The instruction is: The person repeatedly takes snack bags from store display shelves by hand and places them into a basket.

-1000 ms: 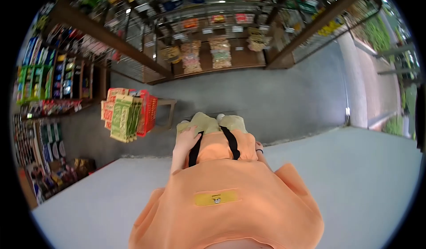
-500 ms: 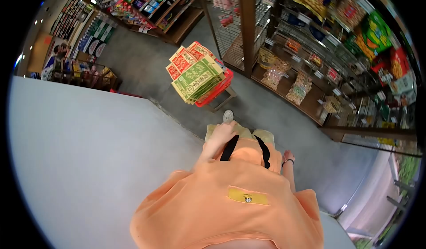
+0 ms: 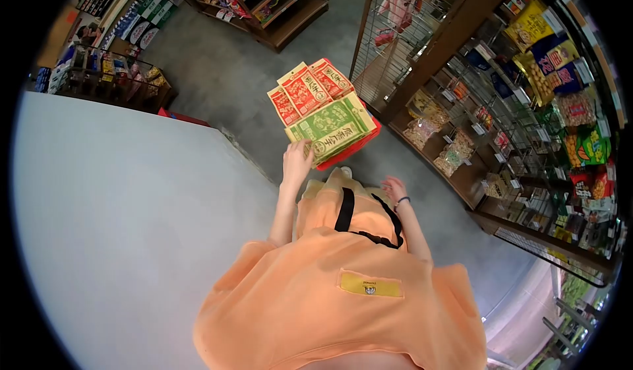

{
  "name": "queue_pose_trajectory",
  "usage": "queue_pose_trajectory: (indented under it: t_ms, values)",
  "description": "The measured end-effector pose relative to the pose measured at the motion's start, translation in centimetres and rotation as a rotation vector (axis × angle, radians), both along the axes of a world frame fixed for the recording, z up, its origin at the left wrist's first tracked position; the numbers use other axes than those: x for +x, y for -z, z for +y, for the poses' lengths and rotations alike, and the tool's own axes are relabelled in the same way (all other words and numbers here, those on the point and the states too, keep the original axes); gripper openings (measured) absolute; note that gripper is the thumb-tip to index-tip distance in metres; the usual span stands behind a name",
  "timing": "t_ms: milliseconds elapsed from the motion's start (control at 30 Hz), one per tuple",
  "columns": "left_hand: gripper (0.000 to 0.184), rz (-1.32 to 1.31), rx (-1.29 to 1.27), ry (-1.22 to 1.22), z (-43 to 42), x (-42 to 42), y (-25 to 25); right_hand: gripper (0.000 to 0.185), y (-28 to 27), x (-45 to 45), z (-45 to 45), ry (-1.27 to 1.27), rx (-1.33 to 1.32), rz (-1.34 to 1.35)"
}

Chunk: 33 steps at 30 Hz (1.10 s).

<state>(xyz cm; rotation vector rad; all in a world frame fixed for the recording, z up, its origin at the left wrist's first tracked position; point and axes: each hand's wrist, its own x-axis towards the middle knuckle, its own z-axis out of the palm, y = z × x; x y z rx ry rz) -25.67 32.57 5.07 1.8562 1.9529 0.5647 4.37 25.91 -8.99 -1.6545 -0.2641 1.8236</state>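
Straight ahead, a red basket (image 3: 370, 136) on a stand holds flat snack packets, stacked above its rim. A green-and-cream packet (image 3: 333, 124) lies nearest me. Behind it are red-and-cream packets (image 3: 307, 92), side by side. My left hand (image 3: 299, 162) is at the near left corner of the green packet, with its fingers stretched out; whether they press on it is unclear. Beside my right hip, my right hand (image 3: 395, 189) hangs with loosely spread fingers and holds nothing. A dark band (image 3: 403, 200) circles that wrist.
A large white surface (image 3: 132, 225) fills the left side. Wire-fronted shelves (image 3: 514, 132) with bagged snacks line the right. A wooden display unit (image 3: 290, 24) stands at the back, and a low rack of goods (image 3: 112, 83) at the back left. Grey floor (image 3: 217, 73) runs between them.
The basket of packets appears closer, and I have come nearer to it. My left hand has moved forward from my body to the green packet. My right hand has risen slightly forward.
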Motion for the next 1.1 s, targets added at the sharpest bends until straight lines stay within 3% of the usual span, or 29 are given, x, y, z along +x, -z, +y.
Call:
queue_pose_trajectory:
  t_ms: [100, 467, 633, 800, 967, 1100]
  values:
    - [0.023, -0.066, 0.123, -0.071, 3.1, -2.6, 1.2, 0.026, -1.6, -5.1, 2.4, -0.166, -0.001, 0.082]
    - [0.029, -0.102, -0.042, 0.063, 10.9, -1.7, 4.6, 0.043, -5.8, -10.3, 10.0, -0.421, -0.106, 0.097]
    - [0.036, 0.003, -0.250, 0.077, 11.7, -1.3, 6.0, 0.042, -5.5, -11.0, 11.2, -0.396, -0.061, 0.078]
    - [0.037, 0.075, -0.262, 0.128, 11.5, -0.8, 4.8, 0.038, -5.4, -12.0, 10.9, -0.243, -0.028, 0.063]
    - [0.040, 0.104, -0.183, 0.170, 11.0, -0.7, 4.8, 0.039, -5.4, -13.1, 10.8, -0.356, 0.008, -0.159]
    - [0.044, 0.086, -0.228, 0.154, 10.9, -0.9, 4.3, 0.039, -5.5, -13.9, 10.4, -0.331, 0.056, -0.189]
